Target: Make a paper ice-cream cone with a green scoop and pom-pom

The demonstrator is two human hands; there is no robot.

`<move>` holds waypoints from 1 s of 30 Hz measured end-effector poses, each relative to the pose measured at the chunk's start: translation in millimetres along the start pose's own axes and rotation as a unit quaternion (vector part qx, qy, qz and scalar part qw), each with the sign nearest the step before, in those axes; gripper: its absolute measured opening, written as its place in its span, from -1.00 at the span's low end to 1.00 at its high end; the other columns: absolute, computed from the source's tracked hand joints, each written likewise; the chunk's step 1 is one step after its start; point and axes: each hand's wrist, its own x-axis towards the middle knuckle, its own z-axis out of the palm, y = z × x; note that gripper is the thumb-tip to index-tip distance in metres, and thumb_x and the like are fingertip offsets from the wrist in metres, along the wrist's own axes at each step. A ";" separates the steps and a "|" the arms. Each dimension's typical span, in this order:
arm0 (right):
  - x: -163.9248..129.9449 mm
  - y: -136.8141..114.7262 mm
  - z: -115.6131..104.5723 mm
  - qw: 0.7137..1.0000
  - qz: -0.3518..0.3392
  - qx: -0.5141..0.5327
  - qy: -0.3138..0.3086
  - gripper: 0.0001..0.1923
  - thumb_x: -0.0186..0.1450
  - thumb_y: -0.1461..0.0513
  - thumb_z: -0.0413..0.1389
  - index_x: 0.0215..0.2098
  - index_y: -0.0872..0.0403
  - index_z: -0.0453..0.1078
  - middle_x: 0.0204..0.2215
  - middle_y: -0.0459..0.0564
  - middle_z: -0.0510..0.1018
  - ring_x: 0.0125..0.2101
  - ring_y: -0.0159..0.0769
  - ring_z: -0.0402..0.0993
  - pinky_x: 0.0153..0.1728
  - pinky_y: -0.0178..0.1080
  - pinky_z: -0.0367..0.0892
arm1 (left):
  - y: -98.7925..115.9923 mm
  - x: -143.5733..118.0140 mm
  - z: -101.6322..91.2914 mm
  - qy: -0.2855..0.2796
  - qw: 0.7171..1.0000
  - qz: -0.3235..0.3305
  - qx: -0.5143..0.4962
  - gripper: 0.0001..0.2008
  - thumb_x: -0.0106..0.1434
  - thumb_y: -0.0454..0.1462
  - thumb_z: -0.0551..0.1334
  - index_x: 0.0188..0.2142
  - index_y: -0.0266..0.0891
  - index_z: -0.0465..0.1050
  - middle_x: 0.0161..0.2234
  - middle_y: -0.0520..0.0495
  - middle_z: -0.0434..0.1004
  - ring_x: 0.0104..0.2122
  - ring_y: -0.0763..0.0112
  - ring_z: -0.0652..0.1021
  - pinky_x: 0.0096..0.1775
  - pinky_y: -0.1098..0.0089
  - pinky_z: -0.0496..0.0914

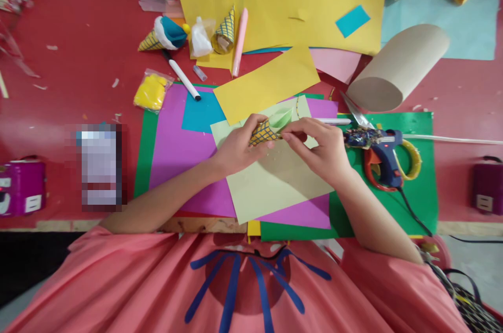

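Crosshatched paper cone was held near the upper edge of the pale sheet
Blue lines crossed yellow; green paper flared out; left hand clamped it; right hand pinched at its rim.

I count three blue-latticed yellow cones, one hollow beige cardboard tube, one dark-blue glue gun and one clear packet of yellow lumps.

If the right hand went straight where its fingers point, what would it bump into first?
Probably the small patterned cone in the left hand. The right hand is right by its wide end; I can't tell if they touch.
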 end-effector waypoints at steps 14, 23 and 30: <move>1.3 -7.3 5.1 0.993 0.108 0.056 -0.006 -0.87 0.32 0.25 0.13 -0.39 0.10 0.44 -0.58 -0.17 0.46 -0.59 -0.50 0.27 -0.53 -0.34 0.15 | -1.0 -0.9 3.2 0.008 0.994 -0.032 0.101 -0.49 0.26 0.18 0.06 0.00 -0.09 0.19 -0.28 -0.01 0.51 -0.37 0.29 0.53 -0.43 0.40 0.31; 1.4 -14.5 7.6 0.993 0.111 0.039 -0.008 -0.89 0.35 0.28 0.08 -0.30 0.11 0.45 -0.44 -0.08 0.54 -0.45 -0.42 0.40 -0.40 -0.33 0.26 | 2.0 1.7 2.6 0.014 0.991 -0.064 0.117 -0.49 0.29 0.16 0.03 0.02 -0.13 0.18 -0.26 -0.05 0.51 -0.36 0.28 0.54 -0.41 0.39 0.31; -0.7 -11.9 14.7 0.995 0.087 0.024 0.032 -0.90 0.29 0.35 0.13 -0.40 0.10 0.42 -0.50 -0.13 0.49 -0.49 -0.45 0.35 -0.43 -0.34 0.25 | 5.2 -0.3 3.5 0.005 0.987 -0.077 0.143 -0.48 0.30 0.16 0.01 0.05 -0.12 0.16 -0.22 -0.06 0.52 -0.31 0.25 0.56 -0.37 0.37 0.32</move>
